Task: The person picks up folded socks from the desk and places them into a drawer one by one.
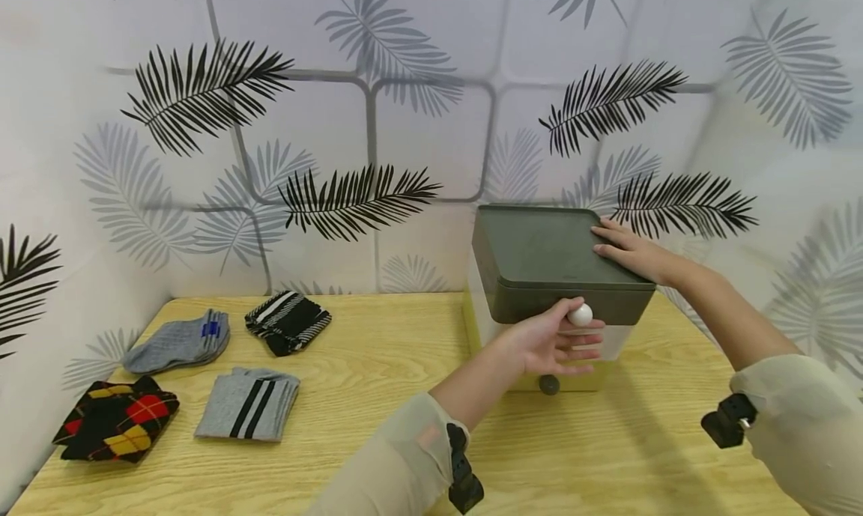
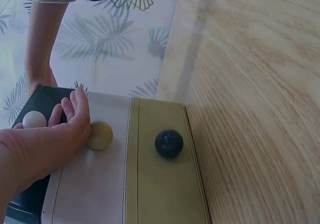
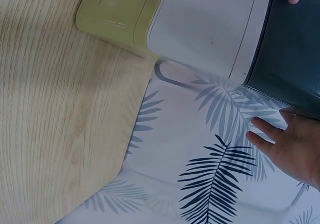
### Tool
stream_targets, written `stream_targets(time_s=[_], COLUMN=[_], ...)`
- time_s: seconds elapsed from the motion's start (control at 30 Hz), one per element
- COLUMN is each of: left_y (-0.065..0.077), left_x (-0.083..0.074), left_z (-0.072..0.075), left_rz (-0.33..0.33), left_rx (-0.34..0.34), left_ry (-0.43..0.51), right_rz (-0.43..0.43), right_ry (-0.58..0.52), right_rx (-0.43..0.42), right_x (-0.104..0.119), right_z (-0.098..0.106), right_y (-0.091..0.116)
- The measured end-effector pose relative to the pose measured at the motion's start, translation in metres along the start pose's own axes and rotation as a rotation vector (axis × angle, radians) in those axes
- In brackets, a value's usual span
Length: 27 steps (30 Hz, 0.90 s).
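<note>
A small three-tier drawer box stands on the table, with a dark green top (image 1: 553, 246), a white middle tier (image 2: 95, 184) and a yellow-green bottom tier (image 2: 165, 194). My left hand (image 1: 549, 344) is at its front, pinching the round white knob (image 1: 580, 315) of the top tier between thumb and index finger; the other fingers extend below. The yellow knob (image 2: 100, 136) sits just past those fingers, and a dark knob (image 2: 169, 144) is on the bottom tier. My right hand (image 1: 630, 254) rests on the right edge of the top, fingers spread.
On the table's left side lie folded socks: a grey pair (image 1: 175, 344) with a blue label, a black-and-white one (image 1: 288, 321), an argyle one (image 1: 117, 419) and a grey one with black stripes (image 1: 248, 405). Behind the wooden table (image 1: 377, 396) hangs a leaf-patterned cloth (image 1: 418, 141).
</note>
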<state>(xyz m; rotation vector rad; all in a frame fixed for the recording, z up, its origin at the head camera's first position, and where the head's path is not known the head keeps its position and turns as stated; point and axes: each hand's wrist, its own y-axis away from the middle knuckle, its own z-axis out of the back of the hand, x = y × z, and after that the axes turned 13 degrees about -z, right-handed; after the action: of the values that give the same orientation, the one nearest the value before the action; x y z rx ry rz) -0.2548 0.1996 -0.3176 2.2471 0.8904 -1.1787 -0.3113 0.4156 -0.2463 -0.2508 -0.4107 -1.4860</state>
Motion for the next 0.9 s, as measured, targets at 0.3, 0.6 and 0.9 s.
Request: stream_targets(time_s=[0.3, 0.6, 0.9], left_y=[0.005, 0.019, 0.006], left_x=[0.002, 0.037, 0.051], left_z=[0.002, 0.009, 0.021], left_rz=[-0.011, 0.06, 0.068], left_rx=[0.043, 0.047, -0.106], left_ry=[-0.001, 0.018, 0.121], right_rz=[0.007, 0.007, 0.008], right_ry=[-0.028, -0.017, -0.028], right_rx=[0.014, 0.009, 0.006], right_x=[-0.001, -0.001, -0.002], right_z=[-0.003, 0.001, -0.001], right_y=[-0.004, -0.001, 0.0])
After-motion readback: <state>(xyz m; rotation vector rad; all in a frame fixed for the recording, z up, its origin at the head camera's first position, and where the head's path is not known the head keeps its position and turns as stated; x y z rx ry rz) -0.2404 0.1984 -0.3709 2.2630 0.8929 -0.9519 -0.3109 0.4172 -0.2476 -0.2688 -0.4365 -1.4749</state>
